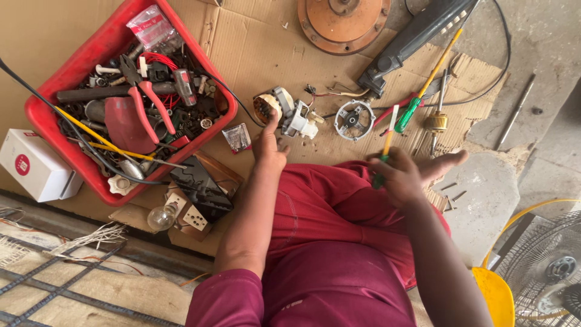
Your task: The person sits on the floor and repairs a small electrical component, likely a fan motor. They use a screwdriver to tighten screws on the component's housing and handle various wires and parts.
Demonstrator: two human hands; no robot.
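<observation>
Head view, left hand [269, 145]: my grip is loose, forefinger touching the small motor [279, 108] just ahead.
Right hand [404, 177]: my grip is closed round a screwdriver [387, 144].

Informal repair workshop, work done on the floor. Flattened cardboard [266, 54] serves as work surface over bare concrete [544, 54]. Red bin [72, 66] full of pliers, screws, scrap parts. Loose motor parts [354, 120], screwdrivers [423, 91], rusty disc [343, 21] lie scattered. Fan guard [544, 266] at the edge, rebar grid [54, 290] nearby.
</observation>
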